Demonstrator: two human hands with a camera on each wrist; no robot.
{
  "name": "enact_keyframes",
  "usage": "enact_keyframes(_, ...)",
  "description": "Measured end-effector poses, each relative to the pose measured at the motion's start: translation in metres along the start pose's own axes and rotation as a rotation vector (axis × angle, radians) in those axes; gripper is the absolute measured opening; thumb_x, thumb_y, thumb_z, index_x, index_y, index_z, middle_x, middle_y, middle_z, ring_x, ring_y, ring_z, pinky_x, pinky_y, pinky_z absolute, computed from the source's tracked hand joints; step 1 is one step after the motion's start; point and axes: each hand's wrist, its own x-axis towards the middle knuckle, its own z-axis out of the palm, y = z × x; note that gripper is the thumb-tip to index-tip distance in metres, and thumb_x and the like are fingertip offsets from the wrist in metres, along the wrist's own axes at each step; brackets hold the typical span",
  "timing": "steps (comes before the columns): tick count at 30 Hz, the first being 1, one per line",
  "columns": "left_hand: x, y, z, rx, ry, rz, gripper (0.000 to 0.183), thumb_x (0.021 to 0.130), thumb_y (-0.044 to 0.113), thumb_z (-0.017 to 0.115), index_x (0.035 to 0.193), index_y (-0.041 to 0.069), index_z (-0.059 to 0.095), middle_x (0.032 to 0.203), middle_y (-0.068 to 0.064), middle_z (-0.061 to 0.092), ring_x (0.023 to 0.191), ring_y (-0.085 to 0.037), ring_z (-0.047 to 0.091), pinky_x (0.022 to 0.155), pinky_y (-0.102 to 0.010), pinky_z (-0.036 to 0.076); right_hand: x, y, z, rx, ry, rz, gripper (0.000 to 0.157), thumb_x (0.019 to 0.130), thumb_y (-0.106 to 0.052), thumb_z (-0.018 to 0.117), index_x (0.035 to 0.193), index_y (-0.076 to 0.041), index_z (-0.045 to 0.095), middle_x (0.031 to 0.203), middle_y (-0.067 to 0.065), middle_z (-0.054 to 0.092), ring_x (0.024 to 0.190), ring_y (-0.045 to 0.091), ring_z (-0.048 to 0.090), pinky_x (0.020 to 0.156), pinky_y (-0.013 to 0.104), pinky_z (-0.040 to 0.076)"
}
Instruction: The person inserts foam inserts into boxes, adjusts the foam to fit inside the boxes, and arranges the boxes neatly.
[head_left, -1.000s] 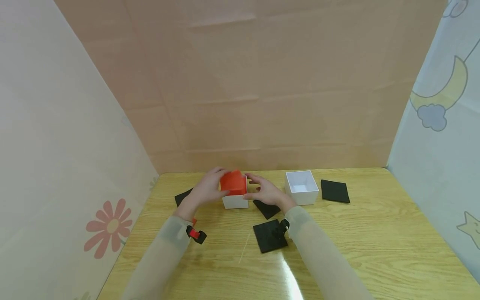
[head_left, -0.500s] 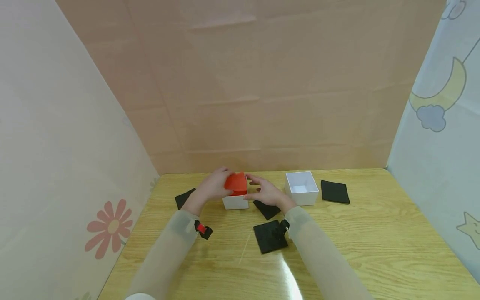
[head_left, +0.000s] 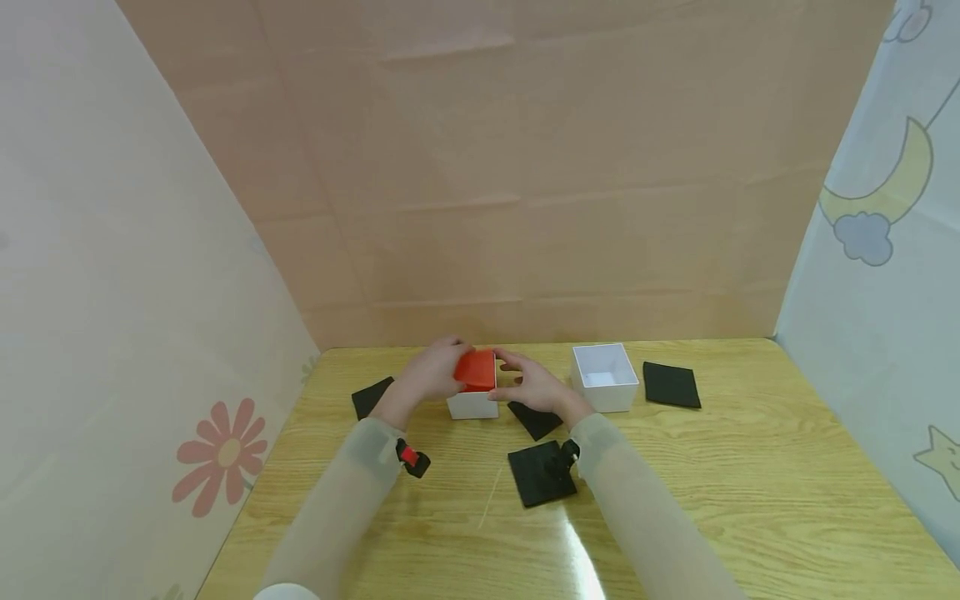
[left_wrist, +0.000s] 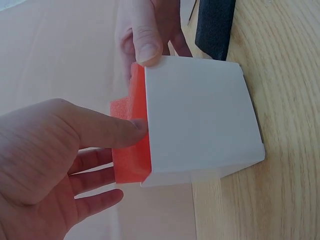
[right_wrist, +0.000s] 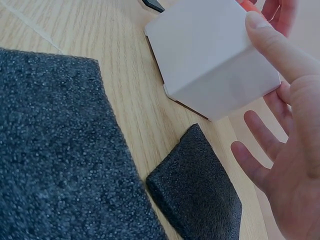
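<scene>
A white box (head_left: 474, 407) stands at the back of the table, left of centre in the head view. A red foam block (left_wrist: 131, 162) sits partly in its mouth, with part of it sticking out past the rim. My left hand (head_left: 431, 371) pinches that foam, the thumb on the near side and the fingers behind. My right hand (head_left: 532, 387) grips the same box at its right side. In the right wrist view the thumb presses the rim at a corner, the index finger reaches behind, and the other fingers are spread. The inside of the box is hidden.
Right of my right hand stands a second white box (head_left: 604, 379), its inside bare. Black foam squares lie about: one at far right (head_left: 671, 384), one in front (head_left: 542, 473), one beside the right hand (head_left: 534, 419), one partly behind the left arm (head_left: 369, 398).
My left hand has moved right and brought the red foam lower into the white box, where it now lies flatter. The right hand has stayed at the box.
</scene>
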Motion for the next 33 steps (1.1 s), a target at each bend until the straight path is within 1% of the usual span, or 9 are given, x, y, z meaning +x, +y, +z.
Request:
enact_keyframes(8,0.0,-0.002,0.001,-0.036,-0.032,-0.014,0.07,0.091,0.017,0.088,0.153,0.006,0.058,0.152,-0.013,0.055,0.134,-0.033,0.056,0.112,-0.051,0.05,0.002,0.001,0.0,-0.003,-0.004,-0.003,0.095,0.095,-0.036,0.085,0.171,-0.016,0.031,0.172,0.007,0.034,0.15,0.036,0.044,0.119,0.058,0.039)
enact_keyframes(12,-0.001,-0.005,0.002,-0.058,-0.048,-0.011,0.073,0.092,0.019,0.087,0.156,0.005,0.055,0.155,-0.014,0.053,0.138,-0.035,0.054,0.114,-0.053,0.047,0.002,0.0,0.0,-0.01,-0.009,-0.001,0.095,0.095,-0.035,0.084,0.171,-0.015,0.03,0.173,0.006,0.033,0.15,0.035,0.043,0.12,0.057,0.039)
enact_keyframes(18,-0.002,-0.01,0.004,-0.129,-0.067,-0.014,0.072,0.093,0.018,0.086,0.157,0.005,0.054,0.159,-0.014,0.052,0.142,-0.036,0.052,0.117,-0.053,0.045,0.002,-0.001,0.0,-0.012,-0.013,-0.012,0.095,0.096,-0.034,0.084,0.171,-0.014,0.03,0.173,0.007,0.034,0.15,0.036,0.044,0.12,0.057,0.039)
enact_keyframes(22,-0.005,-0.015,0.005,-0.186,-0.069,-0.016,0.074,0.093,0.018,0.087,0.157,0.006,0.054,0.159,-0.013,0.053,0.141,-0.035,0.053,0.117,-0.051,0.045,0.002,-0.002,0.001,-0.021,-0.011,-0.012,0.095,0.096,-0.033,0.084,0.17,-0.012,0.03,0.172,0.008,0.035,0.149,0.036,0.044,0.12,0.057,0.04)
enact_keyframes(26,-0.008,-0.021,0.007,-0.235,-0.066,0.008,0.078,0.092,0.022,0.089,0.158,0.004,0.052,0.158,-0.012,0.055,0.14,-0.032,0.055,0.117,-0.049,0.045,0.002,-0.002,0.002,-0.026,-0.01,-0.004,0.094,0.095,-0.034,0.084,0.171,-0.016,0.03,0.172,0.006,0.035,0.15,0.035,0.044,0.12,0.055,0.04)
enact_keyframes(29,-0.01,-0.025,0.008,-0.268,-0.063,0.016,0.079,0.093,0.025,0.087,0.159,0.004,0.05,0.161,-0.012,0.052,0.145,-0.032,0.051,0.119,-0.049,0.042,0.002,-0.001,0.003,-0.024,-0.011,-0.007,0.095,0.095,-0.036,0.084,0.171,-0.016,0.03,0.172,0.007,0.035,0.15,0.035,0.044,0.12,0.055,0.039)
enact_keyframes(33,-0.014,-0.03,0.009,-0.296,-0.049,-0.017,0.075,0.098,0.03,0.082,0.161,0.008,0.049,0.167,-0.011,0.045,0.152,-0.034,0.043,0.122,-0.052,0.038,0.003,0.0,0.005,-0.024,-0.011,-0.012,0.096,0.095,-0.037,0.084,0.171,-0.015,0.029,0.172,0.007,0.034,0.15,0.035,0.044,0.12,0.056,0.039)
